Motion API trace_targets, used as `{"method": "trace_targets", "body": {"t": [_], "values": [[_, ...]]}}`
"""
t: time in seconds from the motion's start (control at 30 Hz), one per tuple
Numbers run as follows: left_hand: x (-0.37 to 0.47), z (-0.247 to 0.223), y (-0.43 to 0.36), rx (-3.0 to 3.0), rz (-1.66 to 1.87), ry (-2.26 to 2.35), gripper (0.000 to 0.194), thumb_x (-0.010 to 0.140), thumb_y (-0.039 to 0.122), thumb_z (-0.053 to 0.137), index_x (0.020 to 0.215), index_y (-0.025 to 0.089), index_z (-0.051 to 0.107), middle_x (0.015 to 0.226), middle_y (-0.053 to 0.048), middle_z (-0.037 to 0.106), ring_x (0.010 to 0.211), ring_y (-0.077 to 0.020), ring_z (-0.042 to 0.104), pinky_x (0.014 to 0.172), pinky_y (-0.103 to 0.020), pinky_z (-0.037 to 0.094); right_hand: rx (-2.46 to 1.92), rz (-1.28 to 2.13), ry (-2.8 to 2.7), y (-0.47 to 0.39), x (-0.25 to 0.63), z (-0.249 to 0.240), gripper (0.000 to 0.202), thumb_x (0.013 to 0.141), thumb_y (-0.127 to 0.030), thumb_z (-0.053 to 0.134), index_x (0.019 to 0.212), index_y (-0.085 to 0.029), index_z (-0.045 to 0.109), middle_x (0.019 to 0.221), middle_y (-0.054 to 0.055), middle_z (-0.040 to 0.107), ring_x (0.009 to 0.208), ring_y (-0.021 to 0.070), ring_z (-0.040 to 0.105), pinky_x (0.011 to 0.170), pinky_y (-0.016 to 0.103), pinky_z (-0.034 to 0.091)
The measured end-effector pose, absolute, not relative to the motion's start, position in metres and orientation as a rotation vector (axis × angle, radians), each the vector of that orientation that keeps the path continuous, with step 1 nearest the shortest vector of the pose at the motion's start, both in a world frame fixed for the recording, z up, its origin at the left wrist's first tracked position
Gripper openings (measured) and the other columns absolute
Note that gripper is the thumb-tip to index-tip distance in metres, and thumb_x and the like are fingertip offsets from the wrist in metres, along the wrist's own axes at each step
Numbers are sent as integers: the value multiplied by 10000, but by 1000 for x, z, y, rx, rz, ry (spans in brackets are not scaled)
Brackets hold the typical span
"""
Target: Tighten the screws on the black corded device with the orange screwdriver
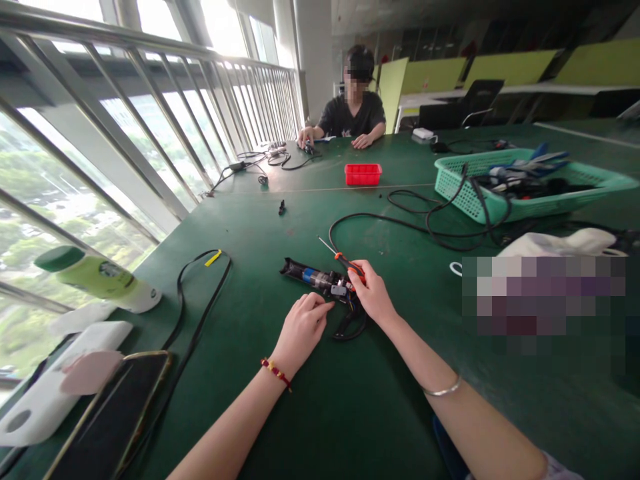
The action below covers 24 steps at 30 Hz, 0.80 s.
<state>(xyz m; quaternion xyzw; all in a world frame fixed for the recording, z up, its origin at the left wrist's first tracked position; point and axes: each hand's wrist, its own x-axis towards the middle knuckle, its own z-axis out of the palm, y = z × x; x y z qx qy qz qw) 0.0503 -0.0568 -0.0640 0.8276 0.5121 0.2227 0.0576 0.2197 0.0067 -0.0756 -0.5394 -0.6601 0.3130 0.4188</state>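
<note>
On the green table lies an opened black power-tool-like device (311, 276), its inside showing a blue and silver cylinder and a small grey piece. My left hand (301, 328) is at its near edge, fingers bent and closed against it, the index fingertip by the cable end. A screwdriver (343, 259) with an orange and black handle is in my right hand (373, 291), over the device's right end. Its metal shaft points up and left, away from the device, touching nothing. Some of the device is hidden by my fingers. Black wire loops just below it.
A red bin (363, 175) and a small black part (282, 207) lie farther back. At right stands a green basket (453, 193) of tools and cables. On the left are a bottle (100, 277), a phone (113, 417) and a strap (183, 300). Another person (354, 110) sits opposite.
</note>
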Motion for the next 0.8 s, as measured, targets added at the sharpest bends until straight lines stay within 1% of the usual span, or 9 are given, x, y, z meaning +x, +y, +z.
{"method": "trace_targets", "body": {"t": [0.17, 0.33, 0.57, 0.8], "values": [[52, -63, -57, 2550, 664, 1638, 259, 844, 103, 458, 1009, 180, 642, 917, -54, 567, 838, -172, 515, 763, -330, 485, -1360, 776, -1648, 8, 219, -77, 255, 862, -392, 393, 1003, -223, 522, 743, 11, 635, 667, 180, 622, 651, 283, 466], [52, -64, -57, 2613, 662, 1588, 281, 839, 72, 447, 1012, 194, 631, 984, -47, 587, 877, -173, 523, 794, -327, 490, -1350, 772, -1647, 8, 219, -77, 236, 860, -392, 392, 974, -231, 522, 723, 4, 620, 660, 179, 615, 648, 283, 465], [57, -66, -59, 2747, 539, 1636, 250, 829, 64, 475, 1008, 155, 624, 955, -52, 593, 845, -180, 532, 780, -327, 500, -1337, 763, -1637, 8, 219, -76, 216, 847, -375, 401, 934, -222, 525, 721, 9, 613, 673, 184, 604, 661, 290, 460], [58, -67, -59, 2770, 583, 1634, 199, 870, 124, 454, 968, 163, 623, 925, -50, 589, 833, -165, 531, 761, -302, 494, -1325, 743, -1633, 11, 220, -79, 212, 842, -370, 409, 923, -220, 534, 743, 11, 620, 687, 180, 606, 667, 288, 461]]}}
